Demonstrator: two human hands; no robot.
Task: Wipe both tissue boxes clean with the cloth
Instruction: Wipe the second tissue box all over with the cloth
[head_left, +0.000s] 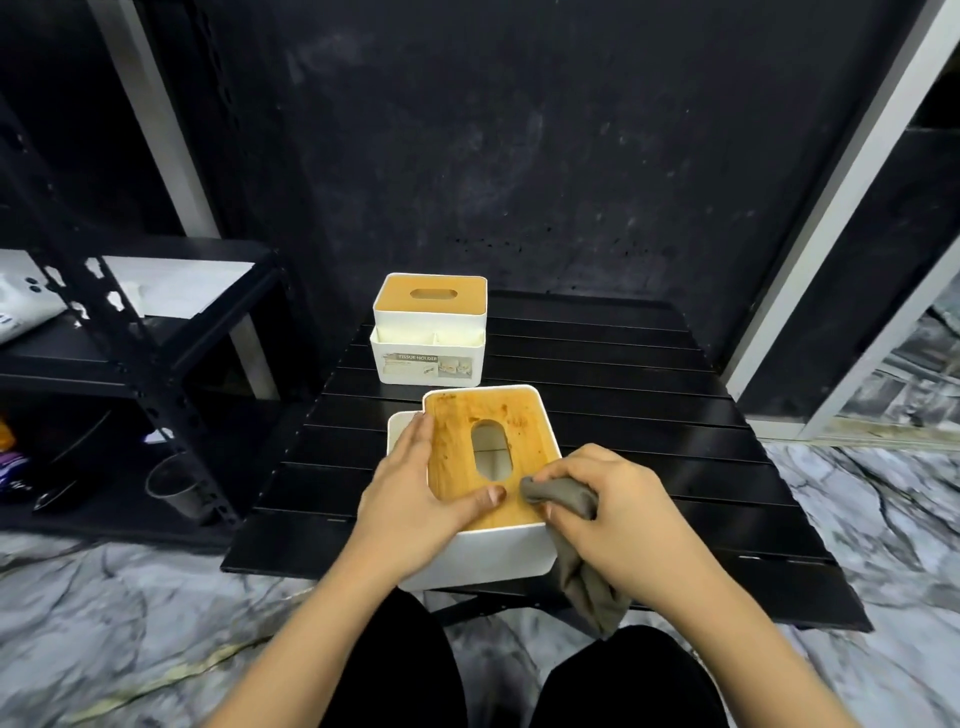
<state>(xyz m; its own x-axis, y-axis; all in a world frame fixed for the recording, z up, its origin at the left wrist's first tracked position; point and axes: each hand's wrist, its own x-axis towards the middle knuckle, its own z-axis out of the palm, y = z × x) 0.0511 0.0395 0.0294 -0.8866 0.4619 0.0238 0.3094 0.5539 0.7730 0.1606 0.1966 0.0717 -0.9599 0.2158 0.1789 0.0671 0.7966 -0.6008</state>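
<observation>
1. Knees in black trousers (395, 670) at bottom of frame, person seated over a grey-white marbled floor (104, 613).
2. Worktop (649, 467): low black slatted table, its near edge just ahead of the knees.
3. Near tissue box (483, 551): white body w/ bamboo lid (457, 421), oval slot in the middle; sits at the worktop's near edge. Lid shows brownish smudges, mostly along far edge & beside the slot.
4. Left hand (410, 499): fingers straight along the box's left side, thumb lying across the lid's near part; steadies the box, not curled round it.
5. Right hand (618, 514): fingers curled round a grey-brown cloth (561, 496), bunched end pressed on the lid's near-right corner, just beside the left thumb tip. Rest of the cloth hangs down past the box's right side.
6. Hands close together, not touching as far as can be seen.
7. Far tissue box (431, 332): same white/bamboo type, near the worktop's far-left corner, well apart from the hands. Open front compartments; label reads "TISSUE HOLDER", smaller print too small to read.
8. Black metal rack (156, 364) on the left w/ white sheets on its upper shelf, clear plastic cup (176, 491) at its foot.
9. Dark mottled wall (519, 156) behind; pale frame (852, 208) slanting at right.
</observation>
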